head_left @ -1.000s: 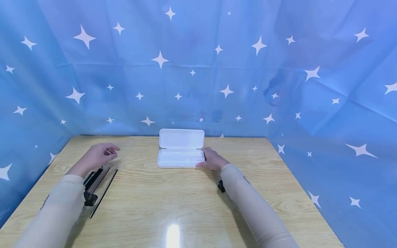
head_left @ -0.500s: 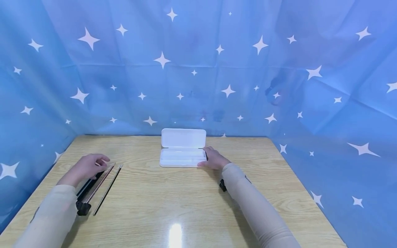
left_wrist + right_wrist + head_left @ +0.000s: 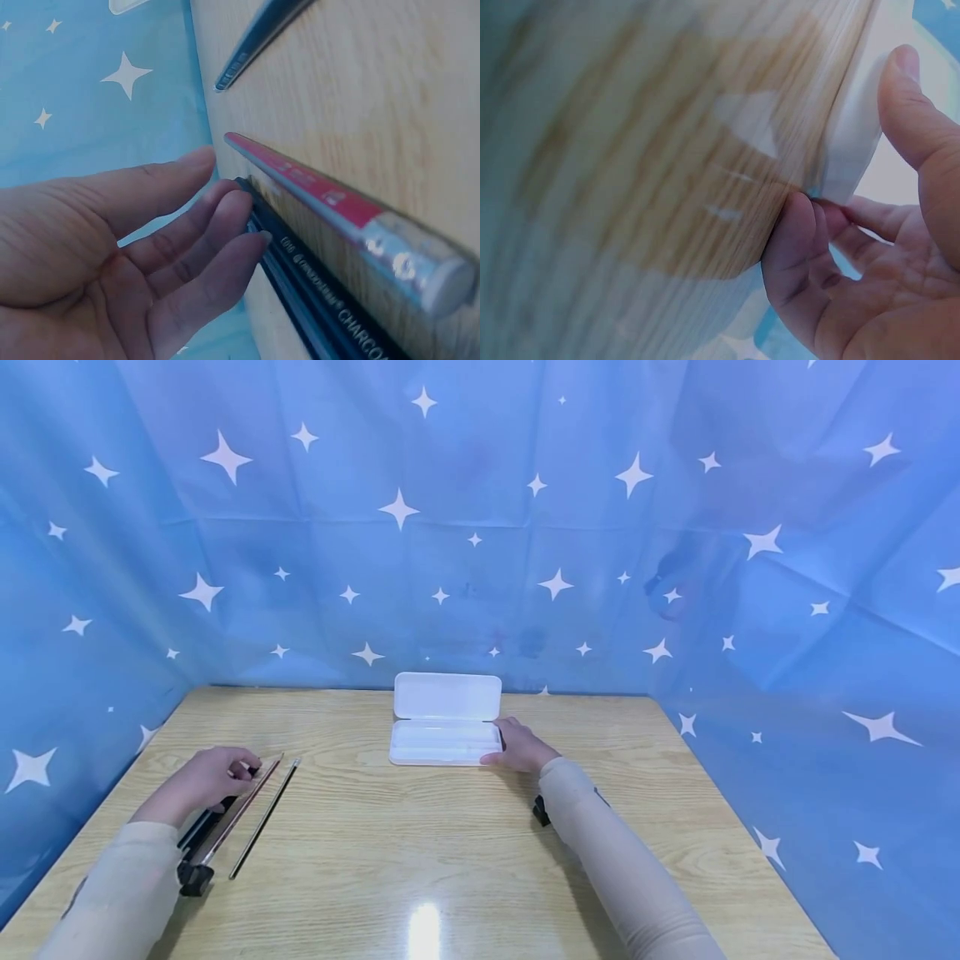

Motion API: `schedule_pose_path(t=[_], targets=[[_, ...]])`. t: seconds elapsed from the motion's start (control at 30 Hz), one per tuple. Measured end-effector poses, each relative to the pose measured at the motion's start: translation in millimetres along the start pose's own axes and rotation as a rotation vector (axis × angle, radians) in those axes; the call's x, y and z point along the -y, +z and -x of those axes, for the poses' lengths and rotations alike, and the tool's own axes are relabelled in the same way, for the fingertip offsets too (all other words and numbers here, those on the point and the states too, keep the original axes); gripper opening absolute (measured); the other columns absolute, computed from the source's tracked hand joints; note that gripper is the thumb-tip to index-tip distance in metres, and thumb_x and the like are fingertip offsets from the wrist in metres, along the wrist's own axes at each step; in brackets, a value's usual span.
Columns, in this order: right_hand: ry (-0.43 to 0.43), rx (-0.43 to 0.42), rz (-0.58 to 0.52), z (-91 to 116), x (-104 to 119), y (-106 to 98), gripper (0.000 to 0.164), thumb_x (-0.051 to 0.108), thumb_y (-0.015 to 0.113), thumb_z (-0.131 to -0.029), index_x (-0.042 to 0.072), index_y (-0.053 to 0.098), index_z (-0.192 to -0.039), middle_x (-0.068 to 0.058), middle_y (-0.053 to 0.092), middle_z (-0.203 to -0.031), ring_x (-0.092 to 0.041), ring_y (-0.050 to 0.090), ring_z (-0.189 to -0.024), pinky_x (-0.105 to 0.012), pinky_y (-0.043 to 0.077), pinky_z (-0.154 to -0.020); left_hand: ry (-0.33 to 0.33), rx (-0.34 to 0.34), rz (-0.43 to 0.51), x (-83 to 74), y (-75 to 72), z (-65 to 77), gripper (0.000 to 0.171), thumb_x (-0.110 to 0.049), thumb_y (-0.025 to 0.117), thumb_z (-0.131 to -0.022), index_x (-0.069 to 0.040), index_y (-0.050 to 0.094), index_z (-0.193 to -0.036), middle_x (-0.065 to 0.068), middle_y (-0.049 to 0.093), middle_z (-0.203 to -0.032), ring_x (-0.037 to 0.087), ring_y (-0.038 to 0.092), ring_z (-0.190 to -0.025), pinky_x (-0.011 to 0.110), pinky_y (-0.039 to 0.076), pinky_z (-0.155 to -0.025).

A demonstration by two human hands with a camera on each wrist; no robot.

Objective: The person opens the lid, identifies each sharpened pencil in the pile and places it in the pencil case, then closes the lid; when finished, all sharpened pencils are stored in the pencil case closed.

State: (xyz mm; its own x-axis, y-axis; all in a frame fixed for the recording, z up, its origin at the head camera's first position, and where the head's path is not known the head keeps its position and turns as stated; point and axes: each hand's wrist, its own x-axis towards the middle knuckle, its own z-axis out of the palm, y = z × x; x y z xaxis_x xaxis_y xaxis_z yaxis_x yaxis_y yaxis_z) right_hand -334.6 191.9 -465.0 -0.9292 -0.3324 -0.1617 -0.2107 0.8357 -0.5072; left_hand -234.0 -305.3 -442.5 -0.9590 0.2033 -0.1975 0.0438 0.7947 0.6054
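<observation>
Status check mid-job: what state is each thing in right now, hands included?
White case: open, lid tipped back
Right hand: gripping the case's right end
Dark pencils: lying side by side
Left hand: fingers bent, at the dark pencils; contact unclear
Red pencil: lying on the table, not held
Rightmost pencil: lying apart, not held

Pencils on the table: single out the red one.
It's the red pencil, lying between the lone dark pencil and the dark pencils by the left hand. Its barrel alone is red; the others look dark.
</observation>
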Motion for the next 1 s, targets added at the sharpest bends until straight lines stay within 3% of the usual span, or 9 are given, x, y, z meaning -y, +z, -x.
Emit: schedule_pose_path(t=[0.27, 0.43, 0.67, 1.0], targets=[[0.002, 0.002, -0.007, -1.4, 0.8, -0.4, 0.078, 0.037, 0.077, -0.091, 0.006, 0.041, -0.153, -0.017, 0.044, -0.149, -0.034, 0.043, -0.137, -0.049, 0.034, -0.115, -0.021, 0.033, 0.011, -6.6, 3.0, 4.4, 0.039, -0.002, 0.066, -0.095, 0.014, 0.054, -0.129, 0.021, 0.063, -0.105, 0.032, 0.064, -0.092, 0.044, 0.059, -0.066], [0.008, 0.006, -0.003, -2.3, -0.1, 0.0, 0.078, 0.038, 0.077, -0.091, 0.007, 0.041, -0.153, -0.016, 0.045, -0.148, -0.033, 0.044, -0.137, -0.049, 0.034, -0.115, 0.001, 0.009, -0.035, -9.5, 8.4, 2.1, 0.042, -0.001, 0.072, -0.09, 0.014, 0.056, -0.125, 0.02, 0.064, -0.099, 0.029, 0.062, -0.086, 0.04, 0.057, -0.062], [0.001, -0.002, -0.004, -2.1, 1.6, -3.4, 0.078, 0.038, 0.077, -0.091, 0.006, 0.041, -0.153, -0.016, 0.045, -0.148, -0.032, 0.044, -0.136, -0.049, 0.034, -0.115, 0.038, -0.08, -0.176, -13.5, 16.2, -0.4, 0.041, 0.005, 0.076, -0.083, 0.015, 0.059, -0.119, 0.016, 0.065, -0.089, 0.028, 0.062, -0.079, 0.042, 0.053, -0.066], [0.009, 0.009, 0.008, -1.4, -3.3, 0.4, 0.08, 0.039, 0.076, -0.091, 0.005, 0.039, -0.154, -0.017, 0.042, -0.151, -0.033, 0.042, -0.139, -0.048, 0.033, -0.116, 0.017, -0.088, -0.17, -17.2, 22.8, -0.9, 0.04, 0.01, 0.069, -0.078, 0.013, 0.059, -0.117, 0.01, 0.057, -0.083, 0.022, 0.055, -0.07, 0.035, 0.049, -0.059]])
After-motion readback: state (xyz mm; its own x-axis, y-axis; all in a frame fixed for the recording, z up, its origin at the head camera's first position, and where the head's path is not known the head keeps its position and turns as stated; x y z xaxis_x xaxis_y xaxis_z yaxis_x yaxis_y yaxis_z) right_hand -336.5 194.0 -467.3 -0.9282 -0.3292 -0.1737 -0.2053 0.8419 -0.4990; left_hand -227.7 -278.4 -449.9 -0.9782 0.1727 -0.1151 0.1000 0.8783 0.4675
